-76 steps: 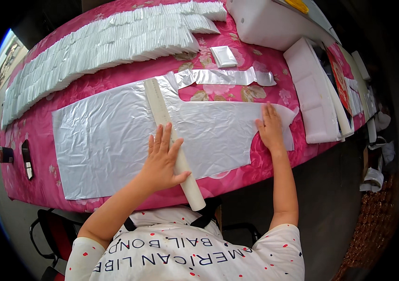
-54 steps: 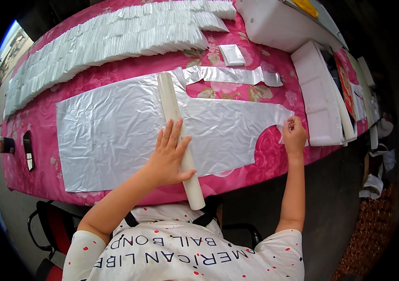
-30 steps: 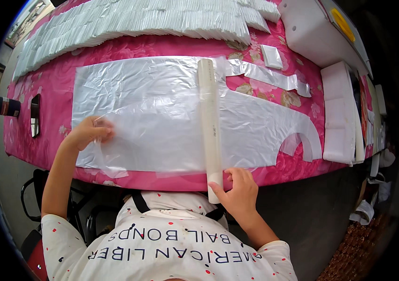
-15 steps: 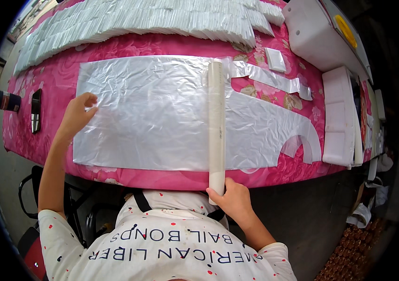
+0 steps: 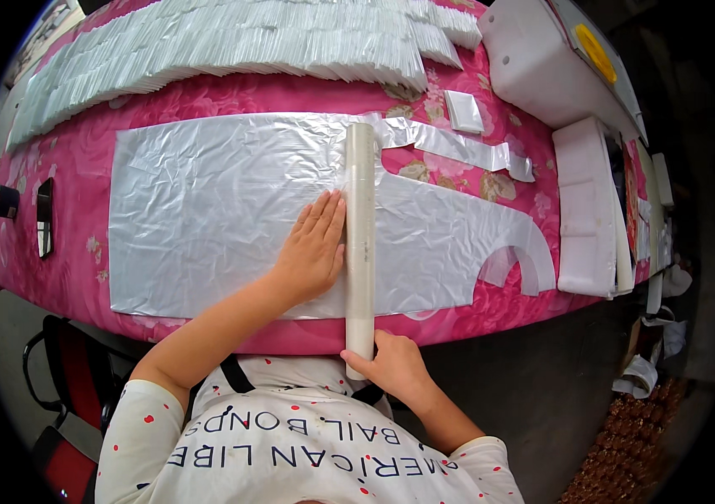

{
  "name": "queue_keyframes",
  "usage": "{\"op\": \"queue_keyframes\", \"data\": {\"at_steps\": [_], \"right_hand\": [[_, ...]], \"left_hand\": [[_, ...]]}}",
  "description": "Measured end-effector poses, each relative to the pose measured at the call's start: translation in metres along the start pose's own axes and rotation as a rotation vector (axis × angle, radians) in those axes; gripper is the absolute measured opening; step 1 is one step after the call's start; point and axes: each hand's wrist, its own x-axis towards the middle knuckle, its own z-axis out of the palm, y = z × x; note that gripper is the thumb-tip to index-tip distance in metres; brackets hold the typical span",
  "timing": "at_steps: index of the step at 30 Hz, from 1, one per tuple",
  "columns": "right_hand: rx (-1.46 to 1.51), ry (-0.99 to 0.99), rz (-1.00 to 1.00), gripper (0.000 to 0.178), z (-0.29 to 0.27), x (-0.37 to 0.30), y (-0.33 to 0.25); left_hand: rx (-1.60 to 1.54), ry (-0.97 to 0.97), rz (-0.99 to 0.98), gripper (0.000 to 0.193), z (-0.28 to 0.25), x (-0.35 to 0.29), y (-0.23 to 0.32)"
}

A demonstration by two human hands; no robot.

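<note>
The white tube [image 5: 360, 218] is gripped at six o'clock by the right hand [image 5: 396, 366]; at nine o'clock, the plastic apron [image 5: 198, 210] is touched by the flat, empty left hand [image 5: 311, 254].

The left forearm [image 5: 219, 332] slants forward and rightward from a bent elbow [image 5: 158, 368], ending in a flat left hand [image 5: 314, 248], palm down, fingers [image 5: 318, 215] straight and close together. The right forearm [image 5: 450, 417] comes in from the lower right; the right hand [image 5: 393, 365], nearer the torso [image 5: 307, 437], is curled, thumb [image 5: 356, 364] leftward, its fingertips apparently bent underneath.
</note>
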Motion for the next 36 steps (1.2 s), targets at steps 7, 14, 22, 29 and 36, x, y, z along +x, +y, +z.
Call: {"op": "queue_keyframes", "data": {"at_steps": [7,14,22,29,36], "right_hand": [[0.084,-0.006,-0.044,0.057,-0.043,0.05,-0.006],[0.62,0.206,-0.108,0.04,-0.084,0.189,-0.015],[2.149,0.178,-0.275,0.024,-0.105,0.241,-0.02],[2.18,0.277,-0.764,0.031,-0.221,0.247,0.105],[1.796,0.773,-0.697,0.039,-0.304,0.172,0.098]], "left_hand": [[0.175,-0.036,-0.025,0.06,0.002,-0.002,-0.001],[0.202,-0.07,0.0,0.059,-0.002,0.001,0.002],[0.197,-0.083,-0.02,0.059,-0.002,0.001,0.002],[0.192,-0.078,-0.026,0.06,-0.002,-0.001,0.001],[0.168,-0.063,-0.029,0.059,0.0,0.0,0.002]]}}
